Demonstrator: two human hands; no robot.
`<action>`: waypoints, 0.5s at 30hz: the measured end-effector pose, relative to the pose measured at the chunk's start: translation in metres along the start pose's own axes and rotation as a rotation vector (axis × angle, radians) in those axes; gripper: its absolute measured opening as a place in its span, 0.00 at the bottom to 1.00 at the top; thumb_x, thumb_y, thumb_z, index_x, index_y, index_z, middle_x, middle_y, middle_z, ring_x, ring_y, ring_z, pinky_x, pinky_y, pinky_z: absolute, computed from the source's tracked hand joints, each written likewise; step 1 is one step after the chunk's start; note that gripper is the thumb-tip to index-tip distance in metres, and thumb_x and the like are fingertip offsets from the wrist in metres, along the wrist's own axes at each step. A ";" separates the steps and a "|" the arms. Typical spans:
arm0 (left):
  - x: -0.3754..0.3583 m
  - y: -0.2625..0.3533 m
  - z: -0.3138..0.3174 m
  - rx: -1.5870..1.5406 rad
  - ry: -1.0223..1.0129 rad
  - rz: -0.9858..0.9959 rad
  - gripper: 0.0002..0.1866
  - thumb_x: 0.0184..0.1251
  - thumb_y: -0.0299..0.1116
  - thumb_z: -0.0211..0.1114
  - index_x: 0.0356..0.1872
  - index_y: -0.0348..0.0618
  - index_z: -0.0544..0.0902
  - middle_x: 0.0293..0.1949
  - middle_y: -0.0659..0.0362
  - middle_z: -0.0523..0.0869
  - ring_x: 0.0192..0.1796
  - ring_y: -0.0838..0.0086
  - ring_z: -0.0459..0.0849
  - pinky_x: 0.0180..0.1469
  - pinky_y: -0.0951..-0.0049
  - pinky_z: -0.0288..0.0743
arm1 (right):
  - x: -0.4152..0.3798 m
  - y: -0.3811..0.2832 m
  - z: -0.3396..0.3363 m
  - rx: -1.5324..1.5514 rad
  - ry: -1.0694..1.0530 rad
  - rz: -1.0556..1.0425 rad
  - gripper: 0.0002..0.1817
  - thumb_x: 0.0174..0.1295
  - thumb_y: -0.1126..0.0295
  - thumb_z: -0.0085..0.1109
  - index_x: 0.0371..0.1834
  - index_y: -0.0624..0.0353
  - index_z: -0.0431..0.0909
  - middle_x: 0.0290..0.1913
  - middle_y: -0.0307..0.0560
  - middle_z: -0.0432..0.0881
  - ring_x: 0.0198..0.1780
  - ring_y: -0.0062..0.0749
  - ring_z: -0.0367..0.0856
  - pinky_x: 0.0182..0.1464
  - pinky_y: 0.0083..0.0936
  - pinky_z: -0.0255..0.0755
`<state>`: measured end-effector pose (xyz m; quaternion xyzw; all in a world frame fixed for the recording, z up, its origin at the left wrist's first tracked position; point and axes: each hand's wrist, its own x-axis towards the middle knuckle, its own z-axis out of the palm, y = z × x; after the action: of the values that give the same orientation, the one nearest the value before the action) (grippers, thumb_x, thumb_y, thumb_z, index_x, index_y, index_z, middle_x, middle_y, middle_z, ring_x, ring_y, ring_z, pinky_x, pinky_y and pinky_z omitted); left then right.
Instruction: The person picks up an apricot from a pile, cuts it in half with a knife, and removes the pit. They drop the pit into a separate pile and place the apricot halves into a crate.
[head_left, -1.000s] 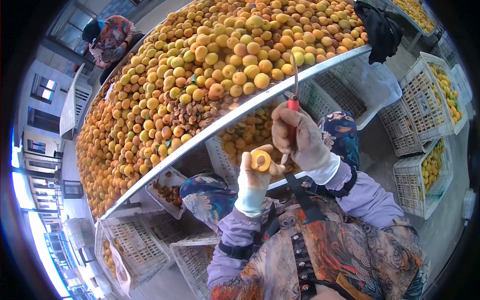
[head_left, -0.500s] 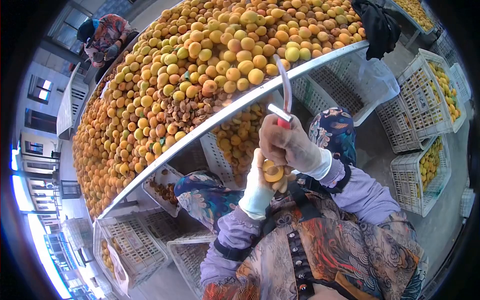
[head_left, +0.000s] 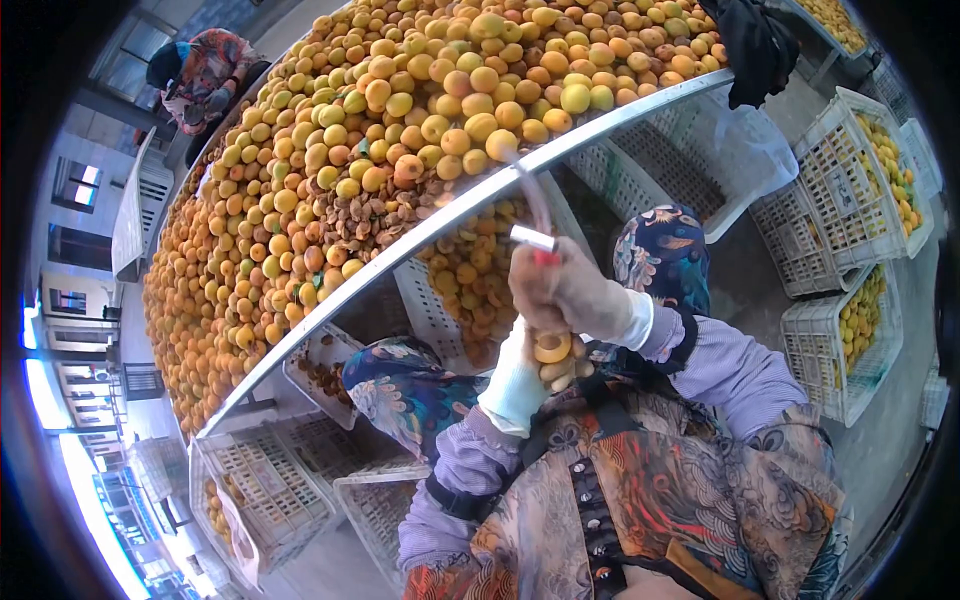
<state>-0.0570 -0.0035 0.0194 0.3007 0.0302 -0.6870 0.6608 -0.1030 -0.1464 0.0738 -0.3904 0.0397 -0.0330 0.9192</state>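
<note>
In the head view my left hand (head_left: 522, 372), in a pale glove, is closed around a cut apricot (head_left: 552, 347), its cut face turned up. Right above it, my gloved right hand (head_left: 585, 298) grips a red-handled knife (head_left: 546, 257) with a curved metal blade and a short silvery crosspiece. The blade points up and away, smeared by motion. Both hands are close together, touching or nearly so, over my lap. Beyond them a large heap of apricots (head_left: 400, 110) lies on a metal-edged table (head_left: 480, 199), with a patch of brown pits (head_left: 365, 222) near the edge.
Under the table edge a white crate (head_left: 425, 300) holds apricots. Crates with yellow fruit (head_left: 850, 200) are stacked at right; more crates (head_left: 265, 485) stand at lower left. A black cloth (head_left: 755, 50) hangs over the table corner. Another person (head_left: 210, 75) bends at the far left.
My right hand has come slightly down and left, closer over the apricot, and the knife blade has swung left and blurred. My left hand keeps hold of the fruit. The view has shifted slightly.
</note>
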 end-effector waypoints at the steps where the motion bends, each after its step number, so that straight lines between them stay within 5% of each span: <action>1: 0.001 0.000 0.004 0.041 0.063 0.018 0.27 0.71 0.59 0.41 0.44 0.44 0.73 0.30 0.52 0.79 0.22 0.66 0.79 0.26 0.68 0.80 | 0.002 0.001 -0.003 -0.023 -0.011 -0.147 0.17 0.66 0.53 0.54 0.27 0.54 0.71 0.14 0.32 0.64 0.11 0.15 0.58 0.14 0.14 0.52; 5: 0.005 -0.003 0.016 0.091 0.203 0.087 0.26 0.71 0.59 0.40 0.44 0.46 0.73 0.26 0.52 0.79 0.18 0.69 0.75 0.25 0.65 0.80 | 0.006 0.025 -0.028 0.329 0.152 -0.091 0.22 0.68 0.50 0.49 0.19 0.49 0.61 0.12 0.29 0.52 0.09 0.16 0.51 0.11 0.16 0.48; 8: 0.009 -0.004 0.005 0.021 0.087 0.077 0.26 0.71 0.60 0.40 0.44 0.47 0.72 0.25 0.52 0.78 0.16 0.71 0.72 0.26 0.66 0.80 | 0.006 0.031 -0.036 0.569 0.161 -0.046 0.22 0.67 0.50 0.49 0.20 0.50 0.62 0.11 0.29 0.52 0.08 0.16 0.50 0.11 0.16 0.48; 12: 0.011 -0.005 0.006 -0.046 0.076 0.037 0.26 0.71 0.60 0.40 0.44 0.48 0.71 0.26 0.51 0.78 0.16 0.69 0.71 0.29 0.62 0.81 | 0.005 0.029 -0.029 0.389 0.279 -0.095 0.21 0.67 0.51 0.51 0.22 0.51 0.63 0.11 0.29 0.52 0.08 0.17 0.50 0.11 0.16 0.48; 14: 0.011 -0.004 0.018 -0.096 0.287 0.086 0.26 0.71 0.61 0.40 0.43 0.47 0.72 0.28 0.50 0.77 0.18 0.65 0.72 0.33 0.55 0.80 | 0.006 0.025 -0.025 0.321 0.304 -0.116 0.20 0.67 0.51 0.51 0.23 0.53 0.64 0.11 0.30 0.52 0.09 0.17 0.50 0.11 0.16 0.49; 15: 0.010 -0.003 0.007 -0.141 0.084 0.091 0.26 0.71 0.59 0.44 0.41 0.44 0.74 0.30 0.50 0.77 0.24 0.61 0.75 0.41 0.48 0.78 | 0.008 0.024 -0.022 0.291 0.355 -0.112 0.20 0.67 0.51 0.52 0.23 0.53 0.64 0.11 0.30 0.52 0.09 0.17 0.51 0.11 0.17 0.49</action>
<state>-0.0617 -0.0155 0.0196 0.2831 0.0925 -0.6392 0.7090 -0.0966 -0.1466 0.0412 -0.2435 0.1738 -0.1576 0.9411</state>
